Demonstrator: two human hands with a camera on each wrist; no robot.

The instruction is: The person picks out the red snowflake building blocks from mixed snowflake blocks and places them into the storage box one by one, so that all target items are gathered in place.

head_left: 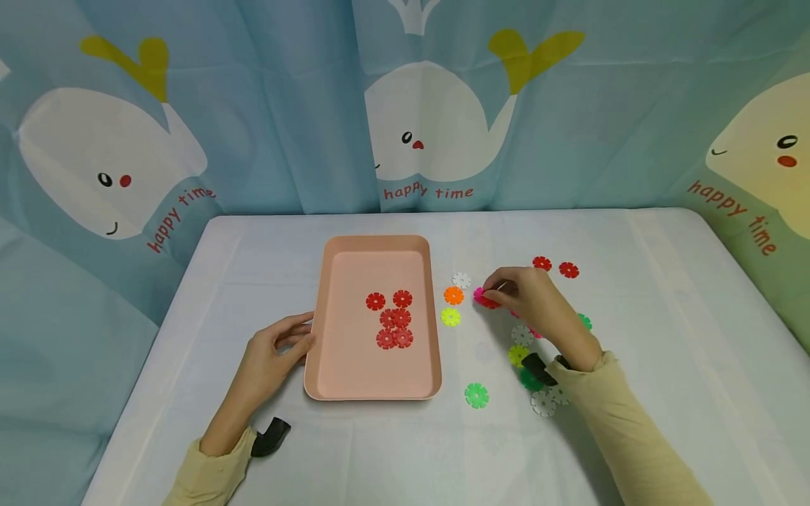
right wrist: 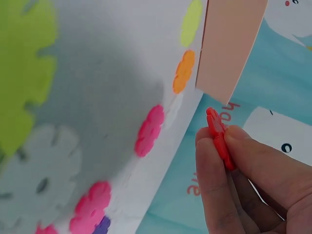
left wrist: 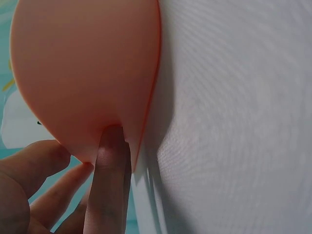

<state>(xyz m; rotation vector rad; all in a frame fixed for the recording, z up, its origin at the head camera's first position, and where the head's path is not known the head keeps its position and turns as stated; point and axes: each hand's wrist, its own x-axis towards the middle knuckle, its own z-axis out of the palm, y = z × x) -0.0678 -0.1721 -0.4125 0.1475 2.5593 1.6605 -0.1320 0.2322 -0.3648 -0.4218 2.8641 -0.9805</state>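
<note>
My right hand [head_left: 534, 299] is over the tabletop right of the tray, pinching a red flower-shaped plastic disc [right wrist: 218, 134] between thumb and fingertip. A pink disc [right wrist: 149, 130] lies on the cloth close by. At the left, my left hand [head_left: 272, 358] rests its fingertips against the outer side and rim of the pink rectangular tray [head_left: 338, 351]. Several red discs [head_left: 376, 301] lie in the tray's right half, some overlapping.
Right of the tray lie white [head_left: 461, 280], orange [head_left: 453, 295] and yellow [head_left: 451, 317] discs, with a green disc [head_left: 477, 396] nearer the front. More mixed discs lie under the right forearm. Two red discs [head_left: 569, 270] are farther back. A whale-print curtain [head_left: 285, 105] hangs behind the table.
</note>
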